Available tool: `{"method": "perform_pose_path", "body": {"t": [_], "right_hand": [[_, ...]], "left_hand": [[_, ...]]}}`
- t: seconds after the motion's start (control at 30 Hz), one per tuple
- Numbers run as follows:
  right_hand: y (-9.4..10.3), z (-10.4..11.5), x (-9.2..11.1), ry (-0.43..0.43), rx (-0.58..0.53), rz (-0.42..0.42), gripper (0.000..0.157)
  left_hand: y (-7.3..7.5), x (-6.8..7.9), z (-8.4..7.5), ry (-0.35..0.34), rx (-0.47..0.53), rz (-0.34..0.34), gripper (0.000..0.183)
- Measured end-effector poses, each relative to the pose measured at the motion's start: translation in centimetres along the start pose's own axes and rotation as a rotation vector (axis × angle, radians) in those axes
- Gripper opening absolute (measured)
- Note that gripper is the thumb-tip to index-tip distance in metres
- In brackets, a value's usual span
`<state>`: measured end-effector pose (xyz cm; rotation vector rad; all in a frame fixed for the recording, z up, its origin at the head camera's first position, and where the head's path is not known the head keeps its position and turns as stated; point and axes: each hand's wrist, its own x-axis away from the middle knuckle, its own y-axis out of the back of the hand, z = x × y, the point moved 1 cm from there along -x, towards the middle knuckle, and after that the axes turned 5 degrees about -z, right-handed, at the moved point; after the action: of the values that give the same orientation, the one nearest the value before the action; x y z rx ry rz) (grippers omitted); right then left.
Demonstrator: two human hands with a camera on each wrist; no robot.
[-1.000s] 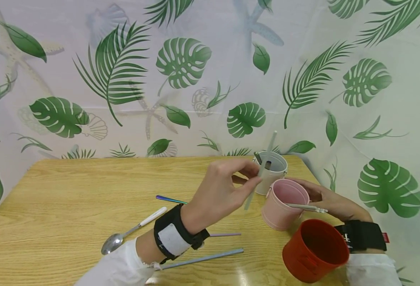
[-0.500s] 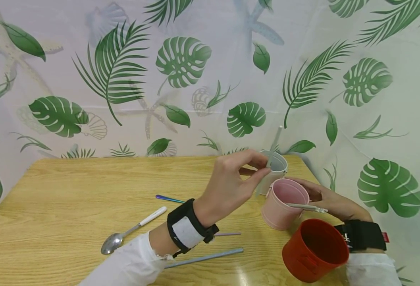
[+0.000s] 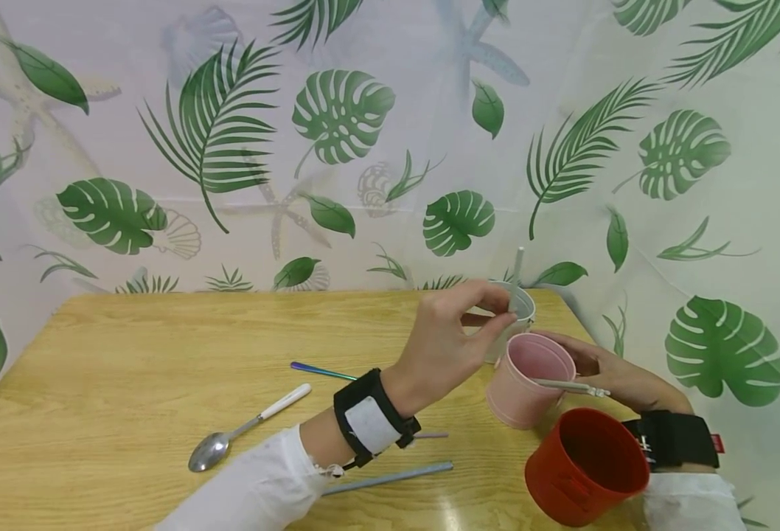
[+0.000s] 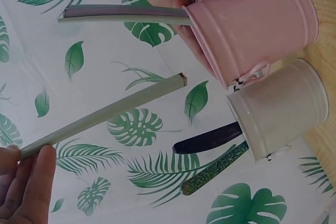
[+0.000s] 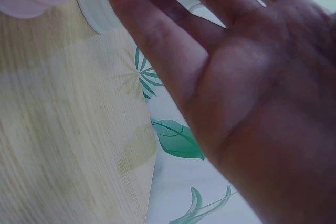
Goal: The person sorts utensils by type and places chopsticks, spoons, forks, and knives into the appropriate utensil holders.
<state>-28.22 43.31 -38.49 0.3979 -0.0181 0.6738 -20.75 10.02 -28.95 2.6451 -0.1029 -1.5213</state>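
My left hand (image 3: 453, 343) pinches a pale green straw (image 4: 105, 111) near one end, between thumb and fingers. In the head view it stands upright before the white bucket (image 4: 281, 108); whether its lower end is inside is hidden. A dark handle (image 4: 207, 139) and a green patterned handle (image 4: 215, 168) stick out of that bucket. My right hand (image 3: 629, 376) reaches behind the pink bucket (image 3: 523, 391), its fairly straight fingers touching the side. Two thin straws (image 4: 126, 14), one purplish and one pale green, lean out of the pink bucket.
A red bucket (image 3: 562, 472) stands in front of my right wrist. On the wooden table (image 3: 164, 354) lie a white-handled spoon (image 3: 211, 451), a blue straw (image 3: 397, 476), a thin purple stick (image 3: 432, 435) and a rainbow-coloured handle (image 3: 320, 371). Leaf-print cloth (image 3: 363, 243) hangs behind.
My left hand has moved right with the straw, over to the white bucket, and the straw has turned more upright. My right hand and the pink bucket stay put.
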Motion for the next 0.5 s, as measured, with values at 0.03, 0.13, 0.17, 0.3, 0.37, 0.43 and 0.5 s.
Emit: {"method": "perform_pose_path", "body": {"t": [0.03,0.13,0.17,0.3,0.37,0.43,0.5], "right_hand": [[0.0,0.0,0.0,0.004,-0.005,0.002,0.078],[0.1,0.0,0.0,0.015,-0.019,0.012,0.077],[0.1,0.0,0.0,0.014,-0.021,0.014,0.078],[-0.1,0.2,0.1,-0.02,-0.014,0.002,0.081],[-0.1,0.2,0.2,-0.043,-0.019,-0.005,0.082],[-0.1,0.2,0.2,-0.06,-0.022,-0.011,0.081],[0.0,0.0,0.1,-0.053,-0.018,-0.011,0.081]], "left_hand": [[-0.2,0.0,0.1,-0.002,0.007,0.004,0.011],[-1.0,0.2,0.5,-0.005,0.018,0.014,0.011],[-1.2,0.3,0.6,-0.005,0.02,0.018,0.011],[-2.2,0.7,1.2,0.005,0.025,0.042,0.01],[-2.7,1.0,1.6,0.012,0.023,0.057,0.011],[-3.0,1.2,1.9,0.011,0.011,0.073,0.012],[-3.4,1.4,2.3,0.003,-0.006,0.087,0.012]]}}
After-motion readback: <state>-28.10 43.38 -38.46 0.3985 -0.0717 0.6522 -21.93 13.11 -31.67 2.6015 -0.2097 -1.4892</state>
